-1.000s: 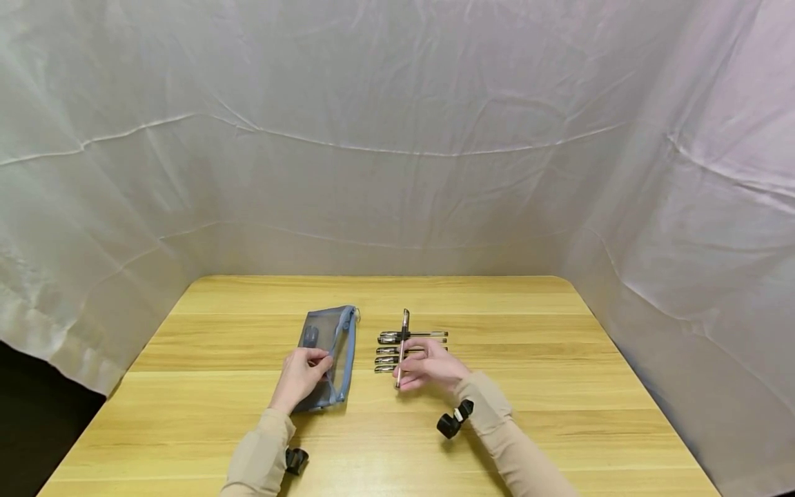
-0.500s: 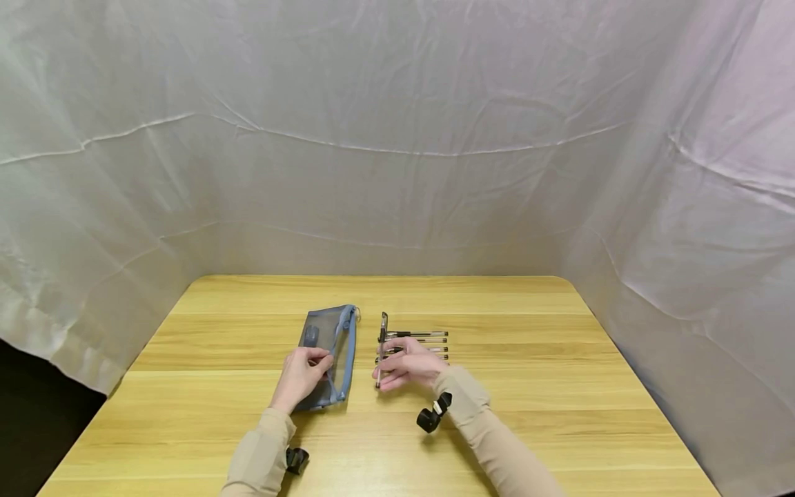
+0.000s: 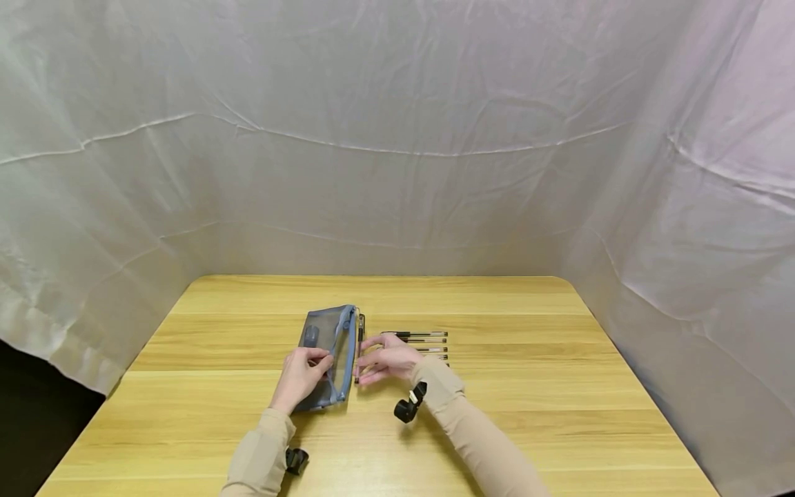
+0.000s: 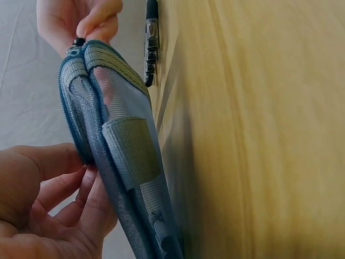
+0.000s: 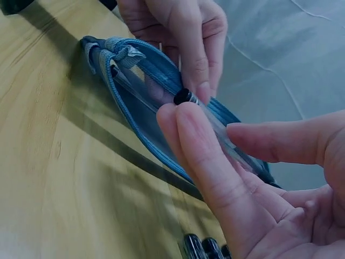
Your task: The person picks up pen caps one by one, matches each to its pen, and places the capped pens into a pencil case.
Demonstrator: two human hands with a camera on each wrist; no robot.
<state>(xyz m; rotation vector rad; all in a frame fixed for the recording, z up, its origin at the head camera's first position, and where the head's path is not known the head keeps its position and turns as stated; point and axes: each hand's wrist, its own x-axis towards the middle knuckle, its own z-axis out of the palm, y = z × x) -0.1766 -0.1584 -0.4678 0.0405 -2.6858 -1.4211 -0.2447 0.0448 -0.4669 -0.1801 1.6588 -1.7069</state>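
A blue mesh zip pouch (image 3: 323,321) stands on its edge with its zipped mouth parted toward the right. My left hand (image 3: 301,376) pinches the near rim of that mouth between thumb and fingers. My right hand (image 3: 388,359) holds a clear-barrelled pen (image 3: 361,330) with a black cap, along the pouch's opening. In the right wrist view the pen's black end (image 5: 183,96) sticks out past the fingertips, in front of the mouth. Another slim clear barrel (image 5: 135,89) shows inside the pouch.
Several black-and-clear pens (image 3: 428,334) lie in a row on the wooden table (image 3: 528,386), partly behind my right hand. Their dark ends (image 5: 193,245) show in the right wrist view. Pale cloth (image 3: 397,193) hangs around the table's back and sides.
My right hand has carried the pen leftward from above the row to beside the pouch's mouth. My left hand and the pouch have stayed in place.
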